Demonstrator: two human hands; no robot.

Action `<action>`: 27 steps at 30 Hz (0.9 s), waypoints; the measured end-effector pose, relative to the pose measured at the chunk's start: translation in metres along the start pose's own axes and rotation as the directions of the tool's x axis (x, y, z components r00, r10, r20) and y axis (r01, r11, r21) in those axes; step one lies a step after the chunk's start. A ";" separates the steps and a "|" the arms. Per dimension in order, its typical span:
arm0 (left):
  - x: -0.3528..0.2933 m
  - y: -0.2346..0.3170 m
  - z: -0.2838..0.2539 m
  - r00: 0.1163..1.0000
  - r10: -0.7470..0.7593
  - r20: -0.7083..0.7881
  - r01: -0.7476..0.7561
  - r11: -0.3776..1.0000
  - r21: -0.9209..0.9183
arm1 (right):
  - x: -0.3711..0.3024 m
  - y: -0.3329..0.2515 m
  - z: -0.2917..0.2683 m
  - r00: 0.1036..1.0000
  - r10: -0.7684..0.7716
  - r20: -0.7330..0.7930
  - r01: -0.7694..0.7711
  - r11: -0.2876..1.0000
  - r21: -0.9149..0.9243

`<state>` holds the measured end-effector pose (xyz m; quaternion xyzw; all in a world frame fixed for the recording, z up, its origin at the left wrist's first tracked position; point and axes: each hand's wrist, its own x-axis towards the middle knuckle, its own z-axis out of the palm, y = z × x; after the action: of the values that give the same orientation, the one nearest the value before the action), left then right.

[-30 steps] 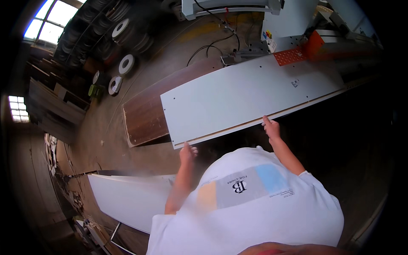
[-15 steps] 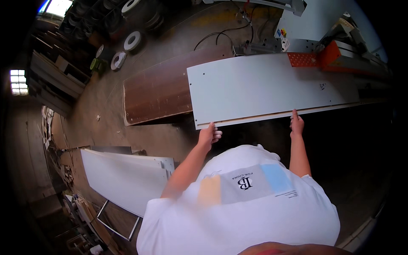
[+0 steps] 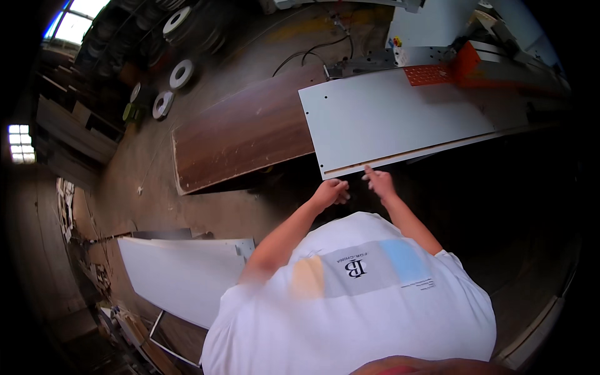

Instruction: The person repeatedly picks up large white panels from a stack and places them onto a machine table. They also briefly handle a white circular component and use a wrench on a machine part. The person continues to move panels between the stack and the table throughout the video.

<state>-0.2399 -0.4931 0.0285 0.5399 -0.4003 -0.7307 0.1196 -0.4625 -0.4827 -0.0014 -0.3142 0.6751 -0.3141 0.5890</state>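
A long white panel [image 3: 387, 119] with a narrow brown groove along its near edge and small dark holes near its left end lies in front of me. Just below its near left corner is my left hand [image 3: 331, 192], its fingers curled and nothing visible in them; whether it touches the corner I cannot tell. Close beside it, my right hand [image 3: 379, 182] has one digit laid over the panel's near edge, with the other fingers bent below. The panel's right part runs under an orange machine part [image 3: 467, 64] with a perforated red plate [image 3: 428, 75].
A brown board [image 3: 244, 131] lies left of the white panel, partly behind it. Another white panel [image 3: 181, 275] rests at lower left on a metal frame [image 3: 165, 344]. White rolls [image 3: 182, 74] and black cables [image 3: 306, 53] are on the floor farther off.
The white panel's left end has shifted right. My right hand has moved left along the near edge, close to my left hand, which has moved slightly right. The view has turned a little.
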 end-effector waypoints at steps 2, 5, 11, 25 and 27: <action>-0.002 -0.009 -0.018 0.991 0.128 -0.046 -0.100 0.914 0.393 | -0.009 -0.024 0.015 1.000 -0.001 -0.014 0.001 1.000 0.000; -0.018 -0.086 -0.055 0.975 -0.018 -0.219 0.048 0.990 0.130 | 0.009 0.000 0.021 0.995 -0.074 -0.059 0.079 0.994 0.079; -0.114 -0.315 -0.188 0.926 0.129 -0.354 0.098 0.825 0.556 | -0.028 -0.011 0.050 0.972 -0.036 -0.233 0.070 0.987 0.142; -0.128 -0.271 -0.106 0.886 -0.011 -0.464 -0.032 0.996 -0.086 | 0.001 -0.026 -0.052 0.856 0.114 -0.505 0.098 0.922 0.375; -0.127 -0.250 -0.072 0.875 0.069 -0.479 -0.133 0.986 -0.100 | 0.006 -0.019 -0.073 0.814 0.210 -0.541 0.148 0.826 0.543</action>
<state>-0.0624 -0.2860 -0.0692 0.6715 -0.3384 -0.5937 0.2865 -0.5345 -0.4945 0.0179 -0.0044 0.7036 -0.5688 0.4260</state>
